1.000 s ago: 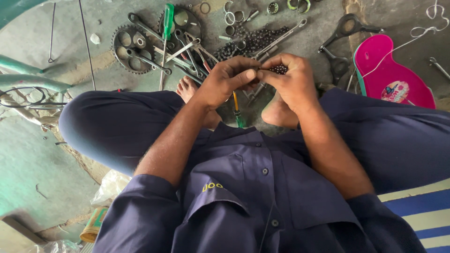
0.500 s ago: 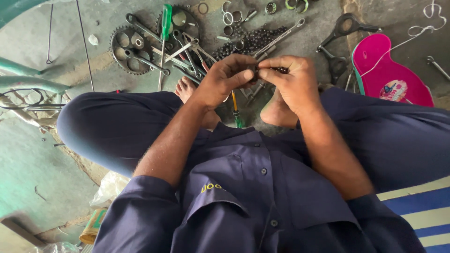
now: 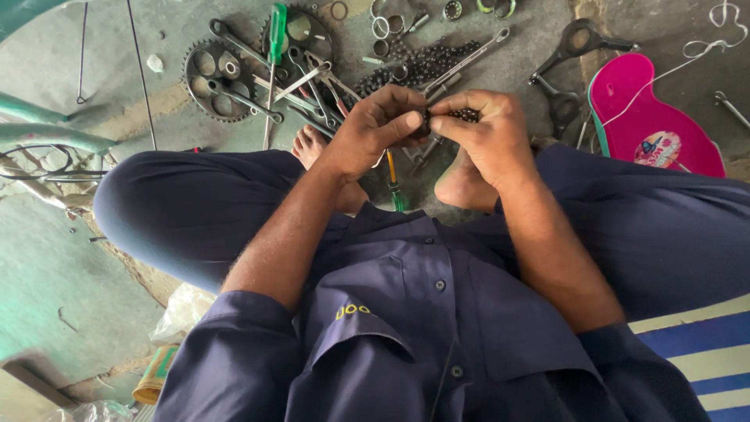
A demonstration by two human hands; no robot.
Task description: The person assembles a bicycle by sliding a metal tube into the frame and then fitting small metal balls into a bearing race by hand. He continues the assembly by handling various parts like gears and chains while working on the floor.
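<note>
Between the person's bare feet, both hands are meeting over a short run of dark bicycle chain; the left hand is pinching one end between thumb and curled fingers, and the right hand is closing on the other end — held close together, seemingly so the links stay taut and steady at chest height above the floor. Beyond the knuckles, more chain is lying heaped among spanners and a toothed chainring; a green-handled screwdriver is resting across them, all within easy reach. Off to the right, a pink plastic panel with a small round pictured sticker is lying flat — its print too small to make out.
</note>
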